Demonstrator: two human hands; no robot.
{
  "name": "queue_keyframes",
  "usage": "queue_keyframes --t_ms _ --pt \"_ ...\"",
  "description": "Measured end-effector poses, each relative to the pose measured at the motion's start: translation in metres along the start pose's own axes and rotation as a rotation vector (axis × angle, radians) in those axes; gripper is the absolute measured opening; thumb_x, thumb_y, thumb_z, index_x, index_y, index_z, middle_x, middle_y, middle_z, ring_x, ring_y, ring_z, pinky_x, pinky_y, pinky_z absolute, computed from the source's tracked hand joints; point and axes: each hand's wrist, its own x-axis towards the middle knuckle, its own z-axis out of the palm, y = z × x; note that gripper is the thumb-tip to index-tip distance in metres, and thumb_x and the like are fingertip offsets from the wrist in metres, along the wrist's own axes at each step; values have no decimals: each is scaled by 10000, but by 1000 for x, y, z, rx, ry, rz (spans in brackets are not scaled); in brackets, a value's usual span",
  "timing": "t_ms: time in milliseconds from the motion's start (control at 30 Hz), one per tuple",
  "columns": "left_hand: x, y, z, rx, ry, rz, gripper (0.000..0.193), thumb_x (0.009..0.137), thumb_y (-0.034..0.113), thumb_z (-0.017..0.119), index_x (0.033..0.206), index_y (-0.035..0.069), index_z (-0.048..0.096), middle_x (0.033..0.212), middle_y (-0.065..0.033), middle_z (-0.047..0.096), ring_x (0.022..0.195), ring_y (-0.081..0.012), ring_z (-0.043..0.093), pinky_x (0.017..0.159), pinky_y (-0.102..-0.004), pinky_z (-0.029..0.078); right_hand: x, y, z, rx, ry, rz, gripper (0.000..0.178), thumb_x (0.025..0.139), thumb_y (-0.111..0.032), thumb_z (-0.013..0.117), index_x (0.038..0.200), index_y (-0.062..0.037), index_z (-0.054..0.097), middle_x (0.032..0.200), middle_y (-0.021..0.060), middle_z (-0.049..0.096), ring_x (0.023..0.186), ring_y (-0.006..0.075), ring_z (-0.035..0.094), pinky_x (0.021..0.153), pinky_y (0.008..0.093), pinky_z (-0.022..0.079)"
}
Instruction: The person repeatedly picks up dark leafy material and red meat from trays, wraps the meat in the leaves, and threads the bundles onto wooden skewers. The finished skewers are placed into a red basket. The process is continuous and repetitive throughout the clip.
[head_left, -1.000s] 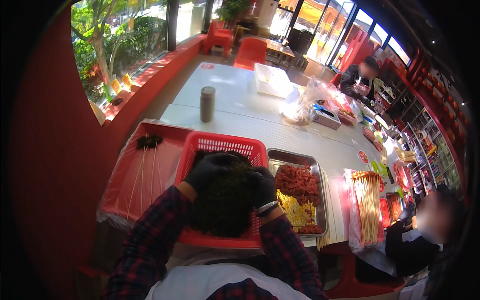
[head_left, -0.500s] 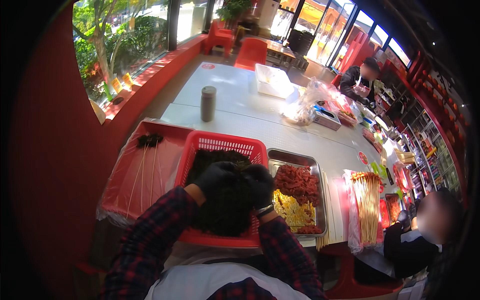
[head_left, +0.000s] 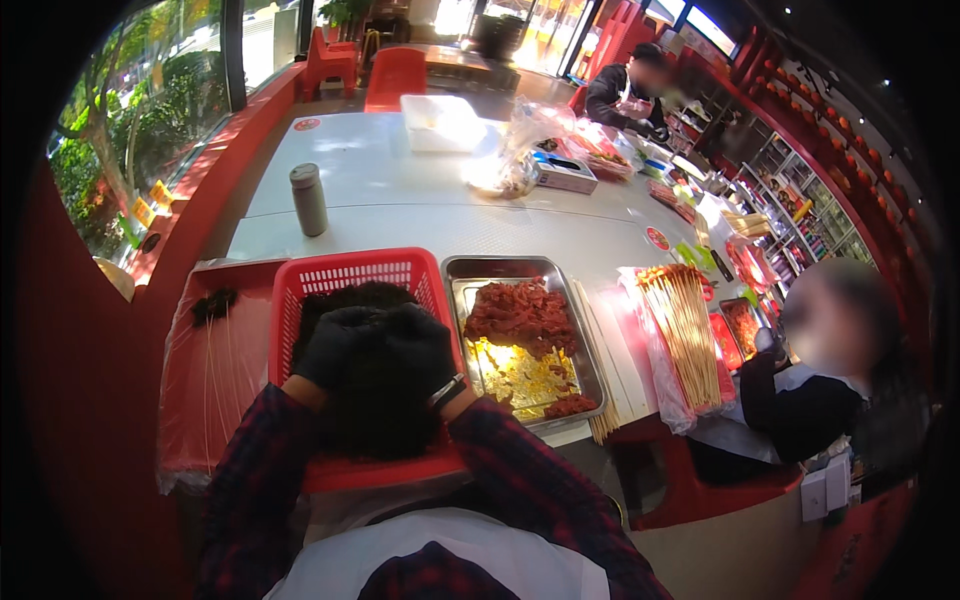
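Both hands wear black gloves and meet over a red plastic basket (head_left: 428, 275) heaped with a dark, nearly black leafy food (head_left: 375, 430). The fingers of my left hand (head_left: 337, 345) are curled in close to those of my right hand (head_left: 418, 350). Both are closed at the top of the pile; black gloves against dark leaves hide what they pinch. To the left, a plastic-lined red tray (head_left: 183, 420) carries several thin skewers (head_left: 228, 365) tipped with dark clumps (head_left: 213, 305). On the right, a steel tray (head_left: 603, 385) holds red meat strips (head_left: 520, 312) and yellow pieces (head_left: 515, 368).
Bare skewers (head_left: 600, 420) lie beside the steel tray, near a stack of loaded skewers (head_left: 680, 330). A grey-green tumbler (head_left: 309, 205), a white box (head_left: 435, 125) and a glove box (head_left: 565, 175) stand farther back. One person (head_left: 820, 390) sits close at right, another (head_left: 625, 95) at the far end.
My view has swung right, so the table and trays sit farther left. Both hands stay together over the leafy pile, with their fingers still closed.
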Motion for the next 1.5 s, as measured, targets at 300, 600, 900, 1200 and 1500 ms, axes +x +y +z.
queue_keyframes --t_ms 300,600,900,1200,1500 --pt "5 -6 -10 -78 48 12 148 755 17 582 893 -23 615 811 -78 627 692 -144 587 618 -233 479 14 19 -129 38 172 256 344 731 68 521 1050 -60 532 823 33 585 709 78 548 652 212 465" --pt "5 -6 -6 -33 59 18 147 752 0 571 891 -16 615 791 -63 626 666 -126 580 596 -225 471 5 92 -194 -1042 -38 -35 138 656 -85 547 772 -69 619 781 114 586 782 274 565 700 360 450" --pt "11 -15 -13 -27 63 -16 157 753 3 571 905 -6 609 794 -61 621 686 -134 588 608 -230 481 15 103 -186 -1175 -52 -4 170 643 -47 588 798 -95 637 759 83 592 732 249 562 665 343 450" --pt "5 -5 -12 -404 -111 -92 193 799 52 535 978 -7 574 934 -94 603 836 -168 585 747 -257 480 26 22 -114 433 -116 587 133 773 -51 583 895 1 577 813 99 624 722 192 608 662 286 494" --pt "4 -7 -20 -699 -147 -131 214 828 38 484 1029 0 547 999 -100 586 901 -178 572 797 -273 480 21 -28 -35 222 -278 227 248 758 62 492 975 -22 579 885 27 595 812 88 543 701 223 450"
